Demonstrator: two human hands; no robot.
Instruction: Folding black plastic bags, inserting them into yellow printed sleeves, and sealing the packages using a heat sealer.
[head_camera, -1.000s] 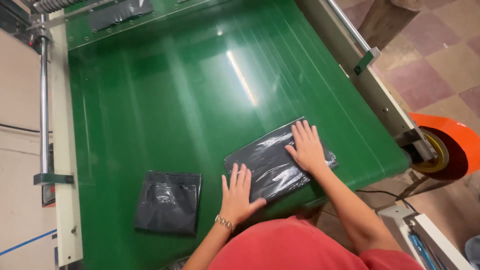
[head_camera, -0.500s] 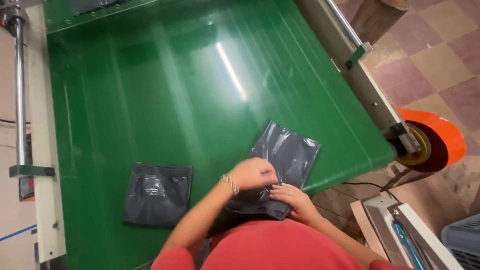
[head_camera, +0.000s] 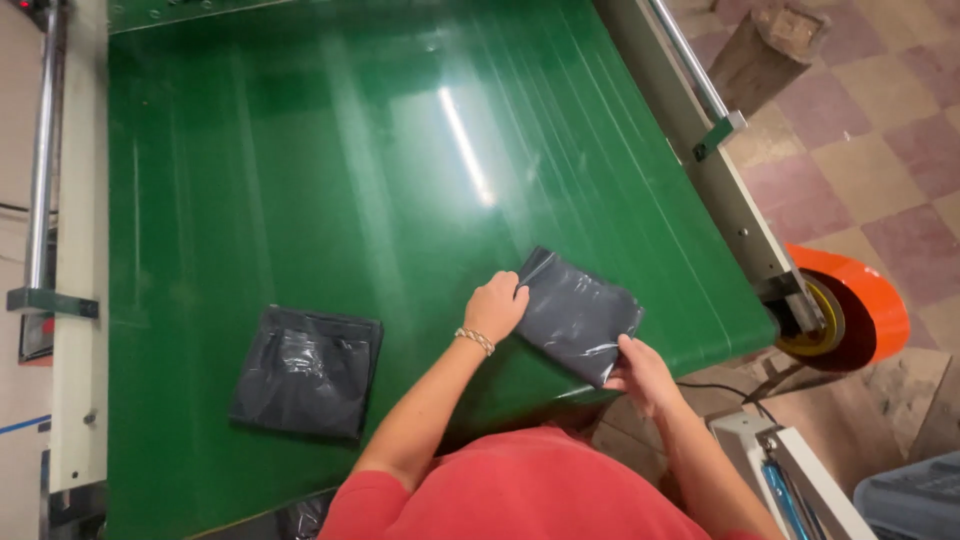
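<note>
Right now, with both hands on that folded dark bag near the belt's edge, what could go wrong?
The folded dark bag lies close to the near edge of the green belt; held only at its corners by the left hand and right hand, it could slip off or unfold. The right hand works beside the orange roller at the belt's end, so a sleeve or fingers might catch there.
</note>
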